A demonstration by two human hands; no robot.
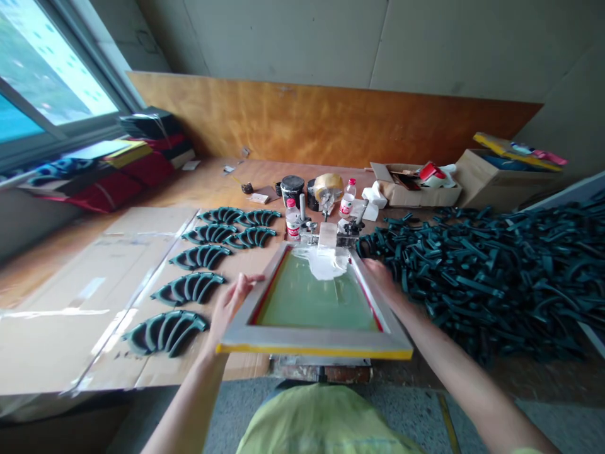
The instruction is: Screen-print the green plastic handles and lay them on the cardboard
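A screen printing frame (326, 338) with a green mesh (312, 306) fills the middle in front of me. White ink (326, 263) lies on the mesh's far end, below a pale squeegee (328, 238). My left hand (232, 301) is closed at the frame's left side, with a finger over the edge. My right hand (379, 277) is at the frame's right side, close to the heap of parts; its fingers are mostly hidden behind the frame. To the left, fanned groups of dark green curved plastic parts (167, 331) lie on cardboard.
A large heap of dark green parts (491, 271) covers the right side. Behind the frame stand metal clamps (354, 227), two red-capped bottles (292, 221), a black tub (292, 188) and a tape roll (328, 184). Cardboard boxes (416, 195) stand at the back right. Flattened cardboard (94, 265) covers the left.
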